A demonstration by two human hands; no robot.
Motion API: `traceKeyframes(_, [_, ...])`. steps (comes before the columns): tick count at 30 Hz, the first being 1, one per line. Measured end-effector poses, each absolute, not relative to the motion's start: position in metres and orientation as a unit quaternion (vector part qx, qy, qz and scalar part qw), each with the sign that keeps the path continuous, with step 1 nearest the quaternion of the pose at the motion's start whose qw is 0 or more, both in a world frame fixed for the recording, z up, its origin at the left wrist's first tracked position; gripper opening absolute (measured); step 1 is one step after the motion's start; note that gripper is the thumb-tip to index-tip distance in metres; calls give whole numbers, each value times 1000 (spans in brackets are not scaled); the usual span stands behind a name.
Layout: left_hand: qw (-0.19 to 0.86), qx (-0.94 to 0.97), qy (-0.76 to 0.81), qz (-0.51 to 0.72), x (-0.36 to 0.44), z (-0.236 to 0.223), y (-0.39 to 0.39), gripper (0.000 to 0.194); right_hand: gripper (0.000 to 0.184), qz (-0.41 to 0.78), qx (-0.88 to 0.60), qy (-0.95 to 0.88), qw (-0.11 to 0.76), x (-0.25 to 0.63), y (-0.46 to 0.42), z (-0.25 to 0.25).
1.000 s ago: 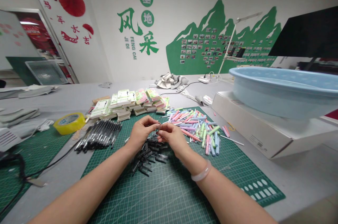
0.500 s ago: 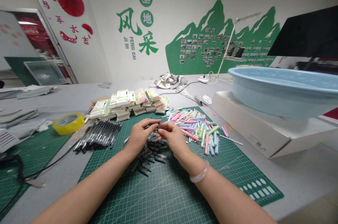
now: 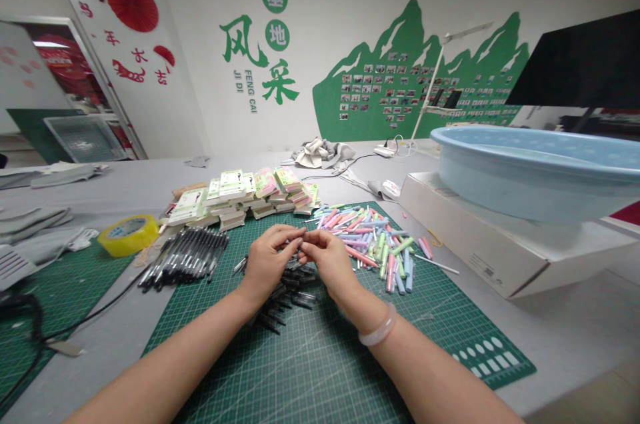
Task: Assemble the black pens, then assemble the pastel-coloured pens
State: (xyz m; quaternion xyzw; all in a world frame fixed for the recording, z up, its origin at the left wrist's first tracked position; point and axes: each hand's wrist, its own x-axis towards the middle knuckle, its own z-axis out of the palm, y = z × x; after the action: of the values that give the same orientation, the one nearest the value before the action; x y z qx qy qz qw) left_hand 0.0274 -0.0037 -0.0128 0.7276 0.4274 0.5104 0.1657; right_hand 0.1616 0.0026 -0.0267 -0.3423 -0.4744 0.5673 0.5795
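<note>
Over the green cutting mat [image 3: 310, 384], my left hand [image 3: 270, 261] and my right hand [image 3: 327, 261] meet fingertip to fingertip. Both are closed in a pinch, and the fingers hide the small thing between them. Under and just in front of the hands lies a loose heap of black and clear pen parts [image 3: 285, 297]. To the left, finished-looking black pens [image 3: 187, 257] are lined up in a dense row. Right of my right hand spreads a pile of pastel pen barrels [image 3: 370, 237] in pink, green, blue and purple.
Stacked small boxes [image 3: 235, 194] stand behind the hands. Yellow tape [image 3: 127, 235] lies at left, near a black cable [image 3: 95, 313]. At right, a blue basin [image 3: 530, 177] rests on a white box [image 3: 480, 247]. Grey cloth [image 3: 325, 154] lies at the back.
My left hand has shifted slightly and its fingers have curled a little closer to the right fingertips. The piles on the mat look the same.
</note>
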Motion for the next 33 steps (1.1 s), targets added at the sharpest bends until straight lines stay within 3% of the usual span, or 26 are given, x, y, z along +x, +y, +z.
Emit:
traceKeyframes(8, [197,724,411,518,36,-10,-10,20,12,566,-337,-476,583,164,-2,-18])
traceKeyframes(13, [286,700,417,505,15,-12,9,35,15,570,-354,-528,521,174,4,-12])
traceKeyframes(16, [176,699,492,488,-12,-16,33,34,10,562,-365,-628,397,181,3,-10])
traceKeyframes(19, [59,754,553,349,-33,-26,54,19,9,528,-372,-720,254,185,-1,-10])
traceKeyframes(22, [10,789,555,264,-38,-38,64,20,11,441,-411,-781,163,187,-5,-11])
traceKeyframes(28, [-45,792,569,218,-25,-50,65,20,9,293,-439,-837,148,185,-5,-15])
traceKeyframes(33, [-35,792,580,185,-27,-43,63,12,6,252,-453,-841,156,185,-5,-15])
